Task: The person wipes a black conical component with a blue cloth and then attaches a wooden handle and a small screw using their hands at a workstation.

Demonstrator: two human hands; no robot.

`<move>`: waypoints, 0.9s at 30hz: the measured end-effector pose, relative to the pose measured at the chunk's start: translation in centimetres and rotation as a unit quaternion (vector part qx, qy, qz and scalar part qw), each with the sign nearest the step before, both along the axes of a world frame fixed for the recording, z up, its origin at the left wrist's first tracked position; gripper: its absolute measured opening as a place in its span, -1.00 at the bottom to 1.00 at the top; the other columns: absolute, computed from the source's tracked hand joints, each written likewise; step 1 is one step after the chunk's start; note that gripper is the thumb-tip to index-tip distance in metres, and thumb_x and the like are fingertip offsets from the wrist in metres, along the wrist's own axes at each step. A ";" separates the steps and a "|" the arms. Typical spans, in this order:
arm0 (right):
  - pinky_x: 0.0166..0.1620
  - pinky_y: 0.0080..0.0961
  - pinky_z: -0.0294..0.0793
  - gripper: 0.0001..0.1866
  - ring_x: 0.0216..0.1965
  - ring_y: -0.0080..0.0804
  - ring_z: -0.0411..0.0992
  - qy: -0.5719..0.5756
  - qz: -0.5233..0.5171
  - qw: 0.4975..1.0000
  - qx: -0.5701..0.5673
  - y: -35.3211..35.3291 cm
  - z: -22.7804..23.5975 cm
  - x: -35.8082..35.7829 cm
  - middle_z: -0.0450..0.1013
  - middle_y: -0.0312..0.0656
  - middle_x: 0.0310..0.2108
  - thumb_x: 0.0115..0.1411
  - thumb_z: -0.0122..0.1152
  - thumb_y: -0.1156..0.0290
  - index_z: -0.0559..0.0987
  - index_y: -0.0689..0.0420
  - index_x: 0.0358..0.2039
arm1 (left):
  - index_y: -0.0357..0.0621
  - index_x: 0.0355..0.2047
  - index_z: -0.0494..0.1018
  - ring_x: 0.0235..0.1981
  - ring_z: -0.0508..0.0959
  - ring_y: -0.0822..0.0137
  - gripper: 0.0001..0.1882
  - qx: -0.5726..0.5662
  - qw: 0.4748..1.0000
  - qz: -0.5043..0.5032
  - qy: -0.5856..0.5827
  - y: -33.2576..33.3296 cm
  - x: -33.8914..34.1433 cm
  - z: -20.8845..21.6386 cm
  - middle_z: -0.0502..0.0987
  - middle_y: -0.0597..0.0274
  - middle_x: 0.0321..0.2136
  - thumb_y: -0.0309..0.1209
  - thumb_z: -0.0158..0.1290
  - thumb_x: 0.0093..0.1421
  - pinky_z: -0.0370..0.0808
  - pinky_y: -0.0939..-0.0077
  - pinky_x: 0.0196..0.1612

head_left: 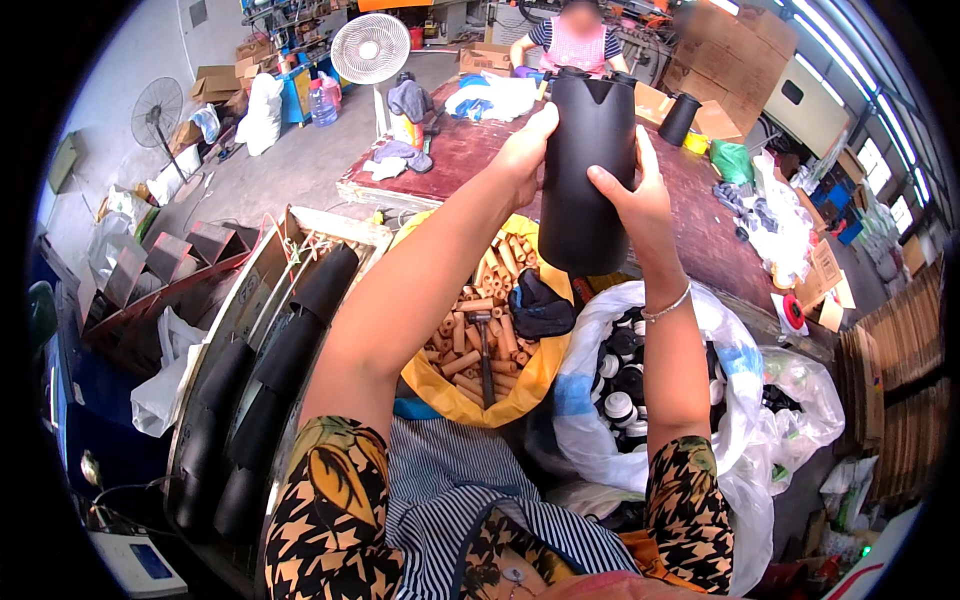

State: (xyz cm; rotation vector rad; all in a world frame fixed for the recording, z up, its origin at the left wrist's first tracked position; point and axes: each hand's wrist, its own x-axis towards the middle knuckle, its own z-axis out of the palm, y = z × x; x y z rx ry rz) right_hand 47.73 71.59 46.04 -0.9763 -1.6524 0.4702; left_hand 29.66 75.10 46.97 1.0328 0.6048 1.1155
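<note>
We hold a tall matte black plastic jug body with a notched pouring lip (pixel 588 170) upright in front of us, raised above the reddish-brown worktable (pixel 700 225). Our left hand (pixel 525 150) wraps around its upper left side, fingers curled onto the wall and the thumb near the rim. Our right hand (pixel 635 195) grips the right side a little lower, the index finger pressed flat across the front of the black wall and the other fingers behind it; a thin silver bracelet (pixel 667 305) sits on that wrist. Both hands are closed on the jug, neither one slack.

Below the jug lies a yellow plastic sack (pixel 520 385) filled with short tan cardboard tubes (pixel 470 335), with a small hammer (pixel 484 350) and a dark cloth (pixel 540 305) on top of them. Just to its right stands a white plastic bag (pixel 735 370) holding black and white round caps (pixel 620 375). At our left, a row of similar black jug bodies (pixel 290 350) lies in a wooden tray. Across the table another person in a striped top (pixel 575 40) is at work, and a second black jug (pixel 680 118) stands near them.
</note>
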 end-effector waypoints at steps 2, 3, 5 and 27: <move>0.26 -0.28 0.23 0.07 0.23 -0.04 0.28 0.003 0.009 1.000 -0.005 -0.2 -0.1 0.0 0.28 0.23 0.19 -0.06 0.49 0.06 0.14 0.36 0.31 | 0.06 0.30 0.13 0.25 0.30 0.19 -0.39 -0.011 1.000 -0.007 -0.009 -0.2 0.0 0.0 0.30 0.21 0.24 0.12 -0.33 0.40 0.27 -0.07 0.18; 0.26 -0.28 0.23 0.07 0.23 -0.05 0.28 0.005 0.012 1.000 -0.006 -0.3 -0.2 0.0 0.28 0.22 0.20 -0.06 0.49 0.07 0.14 0.37 0.31 | 0.07 0.30 0.13 0.25 0.30 0.19 -0.40 -0.016 1.000 -0.010 -0.011 -0.3 -0.1 0.0 0.30 0.21 0.24 0.11 -0.32 0.40 0.28 -0.09 0.17; 0.26 -0.29 0.23 0.07 0.24 -0.06 0.28 0.009 0.022 1.000 -0.007 -0.4 -0.2 -0.5 0.27 0.22 0.20 -0.07 0.50 0.09 0.14 0.38 0.31 | 0.09 0.29 0.12 0.24 0.31 0.19 -0.41 -0.021 1.000 -0.004 0.001 -0.1 -0.7 -0.3 0.29 0.20 0.25 0.11 -0.31 0.40 0.31 -0.11 0.15; 0.21 0.09 0.13 -0.48 0.22 -0.05 0.25 -0.413 -0.062 0.833 0.362 -20.5 -10.7 -9.4 0.27 -0.37 0.24 0.20 0.13 0.07 0.36 -0.48 0.20 | -0.25 -0.02 0.45 -0.08 0.54 0.36 -0.55 0.002 0.988 0.036 0.153 -21.0 -14.1 -6.0 0.57 0.15 -0.10 -0.14 0.13 0.26 0.50 0.40 0.02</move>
